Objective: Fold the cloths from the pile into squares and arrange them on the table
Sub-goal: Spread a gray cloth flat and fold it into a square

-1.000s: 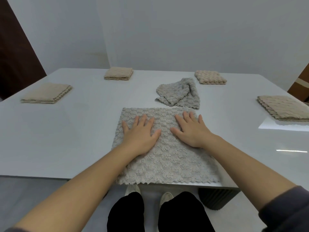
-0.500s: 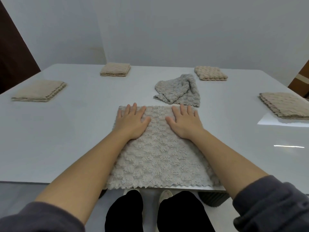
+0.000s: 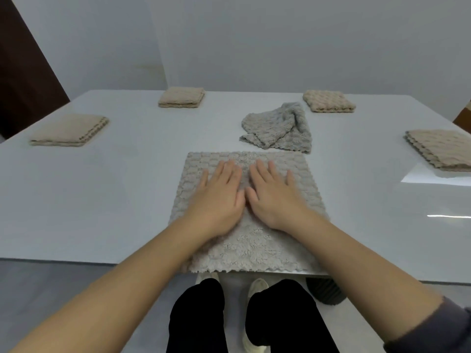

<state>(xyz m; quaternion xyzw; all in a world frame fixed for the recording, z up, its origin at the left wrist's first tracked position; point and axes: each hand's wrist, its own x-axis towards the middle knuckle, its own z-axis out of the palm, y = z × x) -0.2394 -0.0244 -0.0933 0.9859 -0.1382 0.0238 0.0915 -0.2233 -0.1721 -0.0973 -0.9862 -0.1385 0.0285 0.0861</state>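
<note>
- The white table (image 3: 102, 200) is the biggest thing. It fills most of what you see, and all the cloths lie on it.
- The flat gray cloth (image 3: 254, 245) lies open right in front of you. Its near edge sits at the near edge of the table.
- Your left hand (image 3: 219, 197) lies flat on the gray cloth, palm down. Its fingers are straight and close side by side, with the little finger a bit apart.
- Your right hand (image 3: 274, 197) lies flat just beside it, the same way. The two thumbs almost touch in the middle of the cloth.
- The crumpled gray cloth (image 3: 280, 128) sits in a loose heap just behind the flat one, a little to the right.
- The right tan square (image 3: 441, 149) is folded and lies by the right edge of the table.
- The left tan square (image 3: 68, 129) is folded and lies by the left edge.
- The far right tan square (image 3: 328, 101) is folded and lies near the back edge.
- The far left tan square (image 3: 181, 97) is folded and lies near the back edge too, well apart from the others.
</note>
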